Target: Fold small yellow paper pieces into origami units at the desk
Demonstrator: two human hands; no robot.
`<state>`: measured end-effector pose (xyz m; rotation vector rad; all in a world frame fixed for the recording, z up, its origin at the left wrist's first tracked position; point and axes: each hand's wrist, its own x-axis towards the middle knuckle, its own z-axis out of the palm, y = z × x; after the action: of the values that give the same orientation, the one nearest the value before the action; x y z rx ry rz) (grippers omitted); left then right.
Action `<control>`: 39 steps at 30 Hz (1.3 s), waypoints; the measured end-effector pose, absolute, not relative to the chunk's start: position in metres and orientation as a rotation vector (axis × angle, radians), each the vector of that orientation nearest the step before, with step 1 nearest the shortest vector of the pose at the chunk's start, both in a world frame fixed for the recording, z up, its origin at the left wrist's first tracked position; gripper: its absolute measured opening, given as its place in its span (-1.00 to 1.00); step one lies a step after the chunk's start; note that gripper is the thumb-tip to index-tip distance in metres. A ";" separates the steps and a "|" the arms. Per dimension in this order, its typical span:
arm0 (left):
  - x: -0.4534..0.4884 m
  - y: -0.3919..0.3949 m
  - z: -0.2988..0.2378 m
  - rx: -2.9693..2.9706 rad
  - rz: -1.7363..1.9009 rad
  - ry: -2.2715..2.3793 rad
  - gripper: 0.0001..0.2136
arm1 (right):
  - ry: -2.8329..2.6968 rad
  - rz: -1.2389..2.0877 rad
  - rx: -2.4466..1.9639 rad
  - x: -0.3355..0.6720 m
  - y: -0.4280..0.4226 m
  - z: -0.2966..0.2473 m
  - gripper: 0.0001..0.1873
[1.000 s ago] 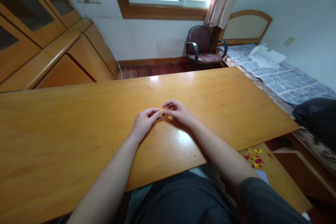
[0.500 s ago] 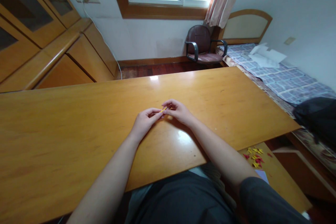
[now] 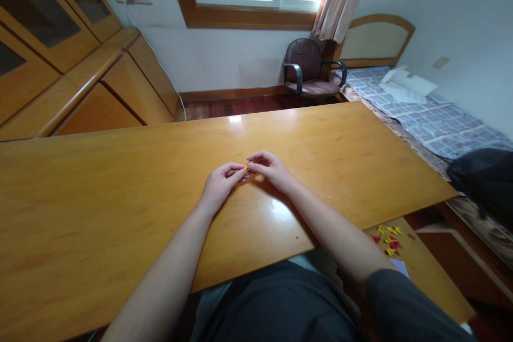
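Note:
A small yellow paper piece (image 3: 247, 169) is pinched between the fingertips of both my hands, just above the wooden table (image 3: 120, 181). My left hand (image 3: 219, 184) has its fingers curled, thumb and forefinger closed on the paper's left end. My right hand (image 3: 269, 169) is closed on the right end, fingers bent over it. Most of the paper is hidden by the fingers.
Several small red and yellow folded paper pieces (image 3: 388, 239) lie on a lower wooden surface at the right, beside a white sheet (image 3: 401, 268). A bed (image 3: 433, 117) with a black bag (image 3: 484, 176) stands on the right, a chair (image 3: 308, 69) by the window, cabinets (image 3: 60, 53) on the left.
The yellow paper showed as a longer strip between the fingertips; now the fingers have closed over it and only a small bit shows. The hands stay in place.

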<state>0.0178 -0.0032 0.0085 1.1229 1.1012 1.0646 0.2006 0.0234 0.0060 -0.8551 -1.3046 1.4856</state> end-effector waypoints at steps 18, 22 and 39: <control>0.019 -0.007 0.016 1.175 0.962 1.080 -0.62 | -1.327 1.482 -0.853 0.202 0.022 0.009 -0.69; 0.020 -0.007 0.016 1.126 0.951 1.042 -0.60 | -1.296 1.534 -0.809 0.203 0.022 0.010 -0.69; 0.018 -0.008 0.015 1.157 0.921 1.019 -0.62 | -1.329 1.499 -0.852 0.201 0.022 0.010 -0.66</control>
<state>0.0183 -0.0076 0.0146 1.1574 1.0191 0.9213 0.2006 0.0218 0.0099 -0.8525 -1.3285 1.4989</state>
